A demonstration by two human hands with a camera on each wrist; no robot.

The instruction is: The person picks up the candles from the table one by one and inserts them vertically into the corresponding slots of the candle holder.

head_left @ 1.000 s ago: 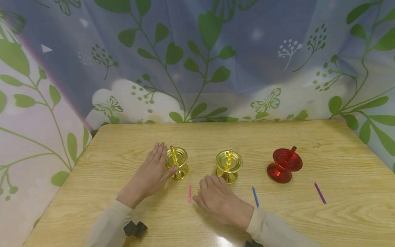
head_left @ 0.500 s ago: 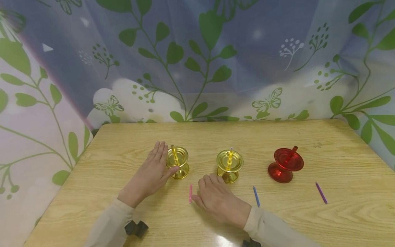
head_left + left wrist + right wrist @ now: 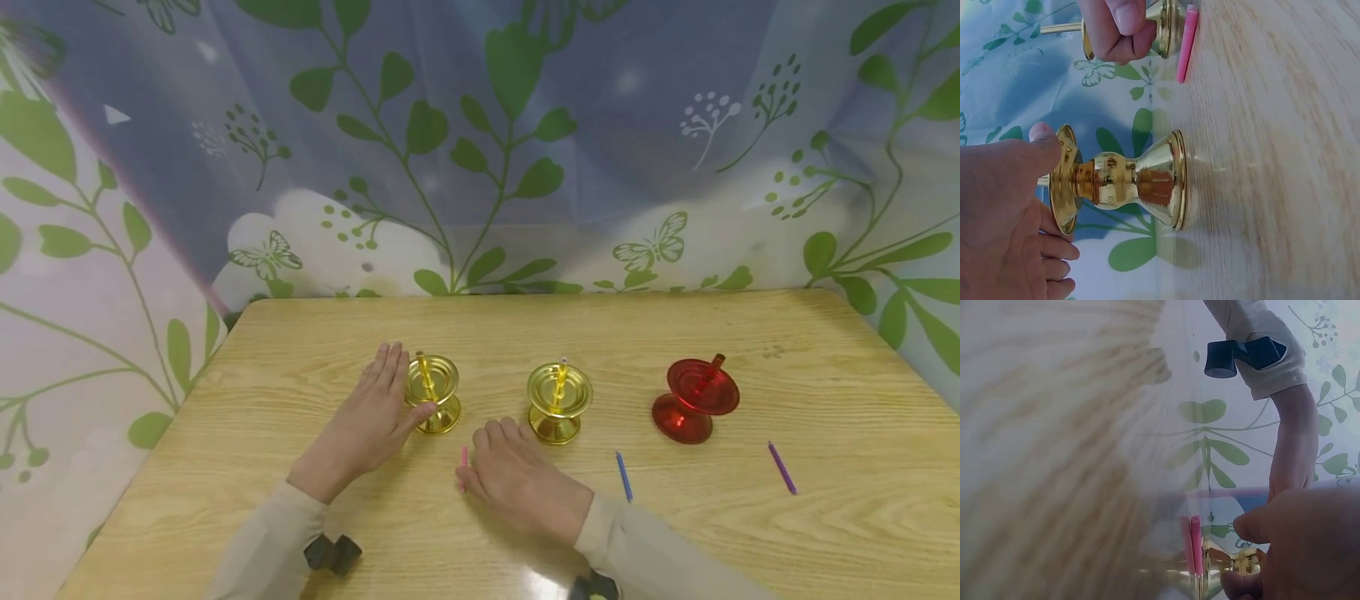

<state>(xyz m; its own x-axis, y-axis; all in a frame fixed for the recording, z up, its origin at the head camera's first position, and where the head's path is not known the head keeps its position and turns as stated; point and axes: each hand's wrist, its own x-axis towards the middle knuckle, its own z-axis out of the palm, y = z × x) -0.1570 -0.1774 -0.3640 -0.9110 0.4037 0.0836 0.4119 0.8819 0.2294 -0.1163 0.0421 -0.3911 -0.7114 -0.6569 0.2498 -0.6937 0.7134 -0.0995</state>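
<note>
My left hand (image 3: 363, 421) lies alongside the left gold candle holder (image 3: 438, 414), fingers straight. In the left wrist view its thumb is at the dish rim of that holder (image 3: 1157, 181), with the fingers on the other side. My right hand (image 3: 525, 482) is low over the table, its fingers bent and its thumb overlapping the pink candle (image 3: 464, 456). From the right wrist, a gap shows between thumb and finger, and the pink candle (image 3: 1196, 544) lies beyond them. A second gold candle holder (image 3: 555, 427) stands just past the right hand's fingers.
On the right stands a red candle holder (image 3: 682, 419), its dish tilted in view. A blue candle (image 3: 624, 477) and a purple candle (image 3: 782, 467) lie on the wooden table (image 3: 337, 325). Behind hangs a leaf-patterned cloth (image 3: 630, 167).
My right hand has shifted left, so its thumb now overlaps the pink candle. The left hand stays beside the left gold candle holder.
</note>
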